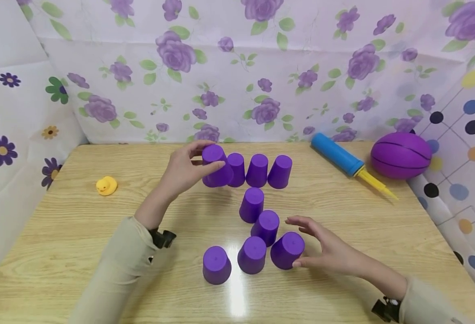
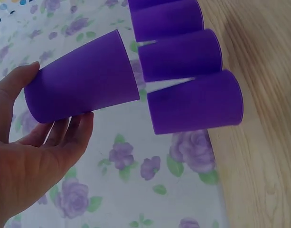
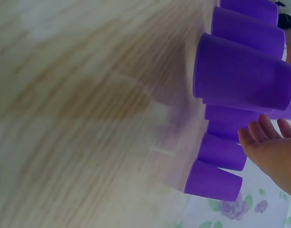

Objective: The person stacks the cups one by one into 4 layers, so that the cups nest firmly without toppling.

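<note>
Nine purple cups stood upside down on the table (image 1: 59, 234), laid out roughly like a Z. At the far row's left end the left hand (image 1: 182, 173) held the end cup (image 1: 215, 166), thumb and fingers curled round it, tilted off vertical with its base leaning left. That looked like the placing step; next it needed squaring upright beside the neighbouring cup (image 1: 236, 169). Near the front row, the right hand (image 1: 328, 249) lay spread, its thumb touching the near-right cup (image 1: 288, 250), itself slightly tilted.
</note>
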